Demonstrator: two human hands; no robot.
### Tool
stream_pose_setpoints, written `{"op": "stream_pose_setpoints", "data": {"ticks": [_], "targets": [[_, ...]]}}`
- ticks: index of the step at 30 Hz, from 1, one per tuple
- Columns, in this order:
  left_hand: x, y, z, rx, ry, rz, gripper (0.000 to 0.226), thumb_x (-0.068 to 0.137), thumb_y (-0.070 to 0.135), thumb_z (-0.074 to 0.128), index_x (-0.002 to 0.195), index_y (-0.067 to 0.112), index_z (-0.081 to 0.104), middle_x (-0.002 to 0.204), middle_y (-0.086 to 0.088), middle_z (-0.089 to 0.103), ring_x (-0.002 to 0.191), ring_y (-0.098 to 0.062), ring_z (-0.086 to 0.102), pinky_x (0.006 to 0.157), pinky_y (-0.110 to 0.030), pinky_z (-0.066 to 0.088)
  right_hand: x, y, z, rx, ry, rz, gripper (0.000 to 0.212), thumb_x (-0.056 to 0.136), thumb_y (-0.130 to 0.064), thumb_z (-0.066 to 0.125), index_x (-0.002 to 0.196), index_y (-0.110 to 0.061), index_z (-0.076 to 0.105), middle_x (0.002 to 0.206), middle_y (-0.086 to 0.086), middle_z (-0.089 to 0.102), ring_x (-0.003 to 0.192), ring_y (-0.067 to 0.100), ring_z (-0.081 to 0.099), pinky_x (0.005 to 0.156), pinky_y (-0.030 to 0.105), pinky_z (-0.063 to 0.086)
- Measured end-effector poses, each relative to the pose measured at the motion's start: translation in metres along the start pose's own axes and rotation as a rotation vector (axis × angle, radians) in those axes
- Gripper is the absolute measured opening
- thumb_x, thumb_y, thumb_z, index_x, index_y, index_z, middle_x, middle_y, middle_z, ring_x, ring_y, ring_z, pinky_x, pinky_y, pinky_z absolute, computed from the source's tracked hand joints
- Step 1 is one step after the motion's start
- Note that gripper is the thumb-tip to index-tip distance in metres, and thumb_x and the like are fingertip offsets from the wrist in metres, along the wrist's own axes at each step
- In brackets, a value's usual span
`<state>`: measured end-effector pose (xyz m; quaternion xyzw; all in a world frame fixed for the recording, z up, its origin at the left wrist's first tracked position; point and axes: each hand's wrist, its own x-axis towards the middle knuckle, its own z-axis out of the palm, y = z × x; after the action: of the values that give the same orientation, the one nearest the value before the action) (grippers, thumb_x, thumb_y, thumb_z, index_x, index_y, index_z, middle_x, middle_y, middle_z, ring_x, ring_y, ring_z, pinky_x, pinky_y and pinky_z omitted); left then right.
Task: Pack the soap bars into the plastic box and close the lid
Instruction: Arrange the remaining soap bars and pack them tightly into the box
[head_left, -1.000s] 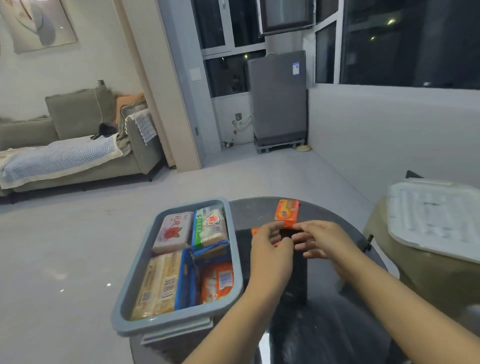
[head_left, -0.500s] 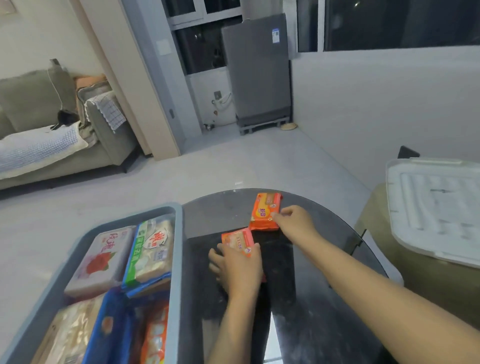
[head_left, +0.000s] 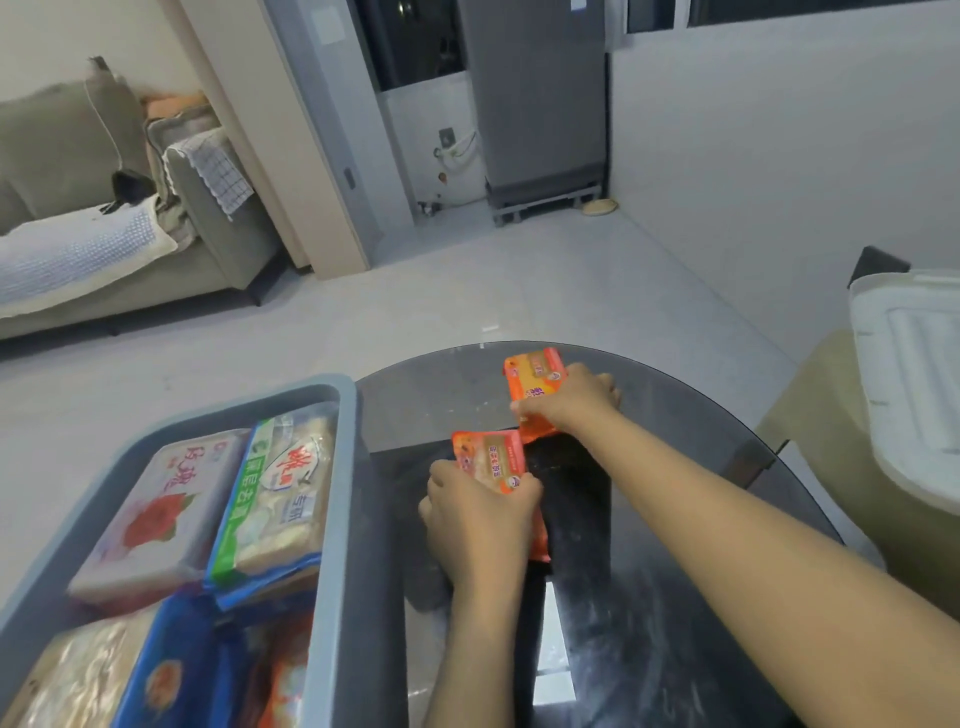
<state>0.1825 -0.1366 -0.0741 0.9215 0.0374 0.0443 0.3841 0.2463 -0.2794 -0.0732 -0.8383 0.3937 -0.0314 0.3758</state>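
While the dark round glass bench (head_left: 675, 415) fills the near ground, a grey plastic box (head_left: 337, 519) stands open on its left side, already holding soap packs; at least five can be counted, among them a white pack with a red rose (head_left: 156, 514) and a green-edged pack (head_left: 280, 499) beside it, with blurred blue and orange wrappers nearer the camera. Right of the box, the left hand (head_left: 480, 519) is closed over the near end of one orange soap pack (head_left: 491, 460) on the glass. Just beyond, the right hand (head_left: 569, 402) grips the near end of a second orange soap pack (head_left: 535, 379), its fingers curled round the wrapper. The two orange packs lie close, corner to corner. At the right edge a white ribbed lid (head_left: 914, 374) rests on a beige surface, apart from the bench. Farther off lies pale floor (head_left: 467, 291), a grey-green sofa (head_left: 104, 208) at far left with a checked cloth on its arm, and one tall grey appliance (head_left: 535, 98) against the far wall beneath dark windows.
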Motion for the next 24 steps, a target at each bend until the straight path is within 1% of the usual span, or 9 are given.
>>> {"op": "stream_pose_setpoints", "data": {"ticks": [5, 8, 11, 13, 15, 17, 19, 22, 24], "targets": [[-0.005, -0.002, -0.004, -0.218, -0.019, -0.077, 0.055, 0.064, 0.039, 0.076, 0.092, 0.016, 0.034, 0.096, -0.007, 0.062, 0.089, -0.033, 0.063, 0.063, -0.030, 0.038, -0.006, -0.004, -0.021, 0.066, -0.192, -0.044, 0.079, 0.059, -0.038, 0.084, 0.122, -0.007, 0.048, 0.125, 0.011, 0.057, 0.113, 0.027, 0.055, 0.090, 0.033, 0.045], [-0.014, -0.004, -0.009, -0.396, -0.022, -0.114, 0.060, 0.062, 0.032, 0.083, 0.101, 0.017, 0.040, 0.094, 0.001, 0.056, 0.084, -0.024, 0.060, 0.065, -0.028, 0.039, -0.023, -0.001, -0.030, 0.073, -0.262, -0.022, 0.079, 0.063, -0.032, 0.084, 0.126, -0.003, 0.046, 0.127, 0.012, 0.055, 0.112, 0.026, 0.055, 0.079, 0.030, 0.041], [-0.034, -0.005, -0.017, -0.557, -0.043, -0.140, 0.068, 0.061, 0.027, 0.085, 0.115, 0.014, 0.047, 0.097, 0.003, 0.058, 0.082, -0.017, 0.059, 0.069, -0.028, 0.045, -0.046, 0.007, -0.038, 0.210, -0.359, 0.031, 0.066, 0.069, -0.021, 0.080, 0.122, -0.001, 0.047, 0.116, 0.013, 0.060, 0.096, 0.022, 0.059, 0.072, 0.027, 0.042], [-0.049, -0.003, -0.024, -0.636, -0.068, -0.168, 0.068, 0.065, 0.028, 0.084, 0.120, 0.014, 0.047, 0.101, 0.003, 0.059, 0.088, -0.018, 0.061, 0.076, -0.031, 0.049, -0.063, 0.017, -0.046, 0.349, -0.354, 0.080, 0.042, 0.073, -0.014, 0.076, 0.106, -0.002, 0.053, 0.093, 0.010, 0.062, 0.071, 0.016, 0.058, 0.056, 0.022, 0.043], [-0.064, 0.003, -0.034, -0.730, -0.097, -0.183, 0.060, 0.070, 0.027, 0.080, 0.120, 0.016, 0.048, 0.103, 0.001, 0.062, 0.089, -0.017, 0.063, 0.078, -0.033, 0.050, -0.082, 0.033, -0.053, 0.478, -0.330, 0.151, 0.021, 0.075, -0.009, 0.073, 0.079, -0.005, 0.053, 0.078, 0.007, 0.061, 0.056, 0.013, 0.053, 0.041, 0.022, 0.039], [-0.079, 0.010, -0.048, -0.797, -0.114, -0.171, 0.049, 0.075, 0.027, 0.077, 0.115, 0.017, 0.050, 0.104, -0.001, 0.065, 0.086, -0.014, 0.063, 0.077, -0.032, 0.051, -0.101, 0.052, -0.059, 0.601, -0.332, 0.220, 0.021, 0.076, -0.010, 0.072, 0.070, -0.010, 0.052, 0.069, 0.006, 0.061, 0.053, 0.013, 0.050, 0.043, 0.021, 0.034], [-0.093, 0.017, -0.064, -0.843, -0.155, -0.152, 0.045, 0.079, 0.028, 0.072, 0.117, 0.018, 0.052, 0.107, -0.001, 0.065, 0.091, -0.016, 0.064, 0.082, -0.036, 0.053, -0.121, 0.070, -0.067, 0.735, -0.356, 0.250, 0.016, 0.076, -0.013, 0.071, 0.072, -0.011, 0.055, 0.068, 0.006, 0.061, 0.055, 0.014, 0.045, 0.051, 0.024, 0.028], [-0.111, 0.026, -0.092, -0.877, -0.251, -0.105, 0.049, 0.083, 0.033, 0.067, 0.127, 0.025, 0.047, 0.119, -0.001, 0.062, 0.104, -0.022, 0.063, 0.091, -0.048, 0.052, -0.148, 0.082, -0.088, 0.876, -0.325, 0.195, 0.017, 0.077, -0.021, 0.070, 0.084, -0.010, 0.059, 0.078, 0.006, 0.068, 0.067, 0.016, 0.056, 0.059, 0.026, 0.036], [-0.120, 0.033, -0.115, -0.874, -0.257, -0.052, 0.059, 0.085, 0.036, 0.065, 0.137, 0.032, 0.037, 0.132, 0.003, 0.055, 0.112, -0.022, 0.060, 0.094, -0.047, 0.051, -0.162, 0.084, -0.102, 0.942, -0.294, 0.103, 0.027, 0.073, -0.028, 0.072, 0.092, -0.011, 0.060, 0.087, 0.007, 0.070, 0.080, 0.019, 0.061, 0.067, 0.029, 0.041]]}}
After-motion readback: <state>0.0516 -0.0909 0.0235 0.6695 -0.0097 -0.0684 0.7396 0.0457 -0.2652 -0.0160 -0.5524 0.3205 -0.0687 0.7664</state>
